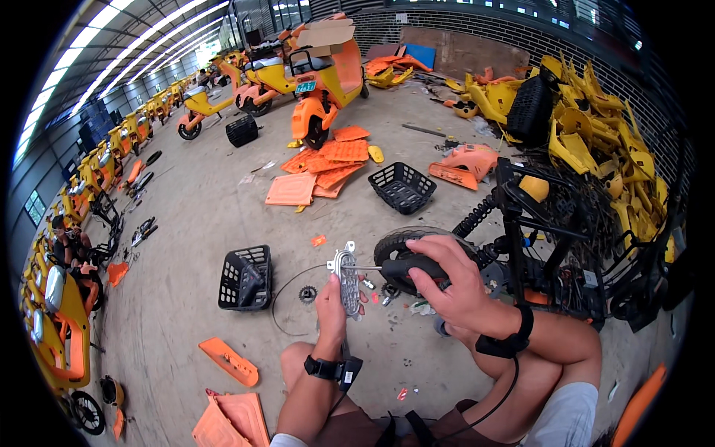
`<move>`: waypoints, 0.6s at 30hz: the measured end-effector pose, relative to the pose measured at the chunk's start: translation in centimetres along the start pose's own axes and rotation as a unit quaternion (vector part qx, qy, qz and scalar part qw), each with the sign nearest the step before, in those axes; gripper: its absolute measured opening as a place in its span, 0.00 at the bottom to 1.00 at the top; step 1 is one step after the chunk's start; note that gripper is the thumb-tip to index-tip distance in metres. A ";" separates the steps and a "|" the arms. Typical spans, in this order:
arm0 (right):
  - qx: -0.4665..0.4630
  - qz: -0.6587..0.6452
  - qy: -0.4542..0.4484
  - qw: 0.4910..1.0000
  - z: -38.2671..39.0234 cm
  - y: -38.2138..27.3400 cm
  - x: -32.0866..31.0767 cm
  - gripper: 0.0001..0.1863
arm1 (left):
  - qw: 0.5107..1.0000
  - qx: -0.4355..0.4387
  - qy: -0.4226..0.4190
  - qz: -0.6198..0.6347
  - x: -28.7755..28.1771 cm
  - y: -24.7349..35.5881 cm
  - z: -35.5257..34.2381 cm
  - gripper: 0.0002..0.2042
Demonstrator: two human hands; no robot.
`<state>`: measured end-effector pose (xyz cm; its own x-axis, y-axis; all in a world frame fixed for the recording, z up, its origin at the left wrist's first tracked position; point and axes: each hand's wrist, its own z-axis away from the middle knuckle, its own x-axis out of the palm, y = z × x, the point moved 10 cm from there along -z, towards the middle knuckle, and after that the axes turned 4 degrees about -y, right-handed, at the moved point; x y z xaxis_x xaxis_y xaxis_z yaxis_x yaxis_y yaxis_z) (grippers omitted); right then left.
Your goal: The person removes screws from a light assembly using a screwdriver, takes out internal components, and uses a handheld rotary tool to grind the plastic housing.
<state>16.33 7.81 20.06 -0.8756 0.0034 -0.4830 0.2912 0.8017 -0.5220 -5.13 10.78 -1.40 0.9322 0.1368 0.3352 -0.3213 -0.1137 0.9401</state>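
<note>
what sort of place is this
Probably a scooter repair or dismantling shed: it has parked yellow-and-orange scooters, a heap of yellow panels and a stripped black frame.

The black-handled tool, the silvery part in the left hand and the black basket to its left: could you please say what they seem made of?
Tool: handle likely plastic or rubber, being matte; shaft probably steel, from its grey shine.
Silvery part: bright highlights suggest metal; its patterned face may be clear plastic.
Basket: probably molded plastic, dull with regular openings.
</note>
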 end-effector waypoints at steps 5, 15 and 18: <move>-0.058 0.018 -0.023 0.998 0.0 -1.6 1.0 0.18 | 1.000 -0.008 0.004 -0.017 -0.5 -0.1 0.2 0.27; 0.038 -0.014 -0.076 0.996 0.7 0.9 2.4 0.17 | 0.999 0.010 0.030 0.004 -1.5 0.7 -0.1 0.30; 0.019 -0.022 -0.067 0.997 0.3 0.7 2.1 0.21 | 0.998 -0.010 0.005 0.055 -1.2 0.5 -0.3 0.29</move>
<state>14.80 8.16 18.45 -0.8294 -0.1119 -0.5473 0.2714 0.7756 -0.5699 -6.49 10.85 -1.33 0.8895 0.1344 0.4367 -0.4247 -0.1095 0.8987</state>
